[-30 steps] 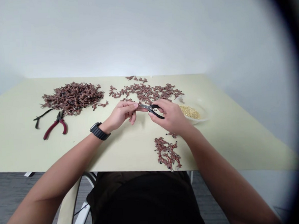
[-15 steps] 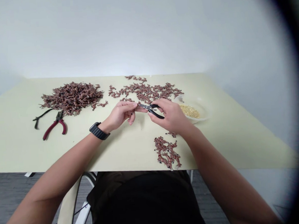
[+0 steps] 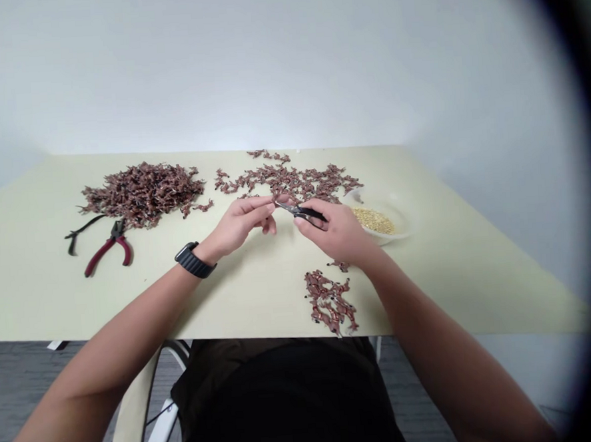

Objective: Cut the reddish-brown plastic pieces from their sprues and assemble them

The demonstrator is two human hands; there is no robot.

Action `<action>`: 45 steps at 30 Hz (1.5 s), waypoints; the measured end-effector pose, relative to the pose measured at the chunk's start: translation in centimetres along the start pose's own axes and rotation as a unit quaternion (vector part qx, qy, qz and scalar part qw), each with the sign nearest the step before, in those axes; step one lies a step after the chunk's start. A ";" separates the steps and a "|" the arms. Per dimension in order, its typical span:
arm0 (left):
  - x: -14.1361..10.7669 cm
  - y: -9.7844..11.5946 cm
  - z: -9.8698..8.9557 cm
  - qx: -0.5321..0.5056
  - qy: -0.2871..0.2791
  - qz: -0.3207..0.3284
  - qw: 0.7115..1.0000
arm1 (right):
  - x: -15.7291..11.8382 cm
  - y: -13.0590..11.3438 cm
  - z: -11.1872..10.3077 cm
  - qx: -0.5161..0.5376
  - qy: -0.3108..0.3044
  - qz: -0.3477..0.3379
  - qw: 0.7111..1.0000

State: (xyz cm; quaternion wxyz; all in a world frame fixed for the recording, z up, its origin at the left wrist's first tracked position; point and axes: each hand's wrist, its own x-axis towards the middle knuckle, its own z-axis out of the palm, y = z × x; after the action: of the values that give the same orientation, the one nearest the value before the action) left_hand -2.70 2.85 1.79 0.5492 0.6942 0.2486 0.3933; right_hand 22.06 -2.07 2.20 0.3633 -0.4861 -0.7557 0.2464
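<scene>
My right hand (image 3: 340,230) grips black-handled pliers (image 3: 299,211), their handles squeezed nearly together and their thin metal jaws pointing left. At the jaw tips, my left hand (image 3: 242,225) pinches a small brown animal figure (image 3: 276,197) between thumb and fingertips; the fingers hide most of it. Just beyond both hands lies a spread of similar brown animal figures (image 3: 293,180). Nearer the table edge, below my right hand, is a smaller group of brown figures (image 3: 328,302). A clear bowl (image 3: 403,231) beside my right hand holds small gold-coloured pieces (image 3: 375,221).
A large heap of brown figures (image 3: 143,190) covers the back left of the pale table (image 3: 250,297). In front of it lie red-handled pliers (image 3: 107,249) and a dark, thin-handled tool (image 3: 82,229). A wall (image 3: 216,66) rises behind the table.
The pliers' handles have gone from spread to nearly closed. My left fingers have shifted slightly up and right, and a brown figure now shows at their tips.
</scene>
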 end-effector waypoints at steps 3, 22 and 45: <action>0.0 0.3 -0.1 0.194 0.000 0.148 0.970 | 0.0 -0.7 -0.2 0.223 -0.119 0.124 0.959; 0.3 -0.2 -0.3 -0.196 0.002 -0.079 0.977 | 0.3 0.6 0.2 -0.106 0.086 -0.104 0.985; 0.1 0.4 0.5 -0.163 -0.011 -0.074 0.984 | -0.1 -0.4 -0.3 -0.078 0.027 -0.045 0.996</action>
State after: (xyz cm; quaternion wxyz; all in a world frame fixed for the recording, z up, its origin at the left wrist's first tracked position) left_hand -2.30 2.55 2.11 0.6854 0.5792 0.2255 0.3794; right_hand 22.15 -2.31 2.64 0.3552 -0.4848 -0.7837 0.1572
